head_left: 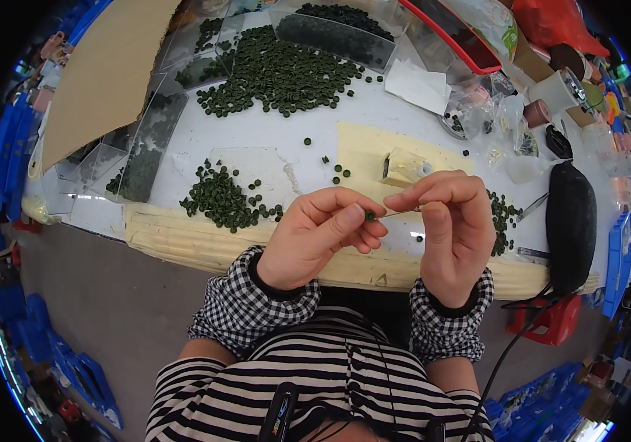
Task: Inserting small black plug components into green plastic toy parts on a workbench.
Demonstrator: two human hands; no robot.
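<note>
Above the front of the table, my left hand (307, 239) pinches a small dark green ring-like piece (369, 216) between thumb and fingers. From the other side my right hand (454, 230) is closed on a thin pointed metal tool (399, 214), whose tip meets the green piece; the exact tip is hidden by my fingers. Left of my hands lies a loose heap of similar green pieces (220, 197). Another small group of green pieces (503, 221) sits just right of my right hand. Behind my fingers stands a small cream-coloured block (404, 166).
A large pile of green pieces (275, 74) spreads at the back, beside clear plastic trays (337, 38). Cardboard (106, 81) covers the left. A red-framed phone-like object (454, 35), white tissue (416, 86) and black pouch (571, 225) lie to the right. Cream padding (183, 239) lines the front edge.
</note>
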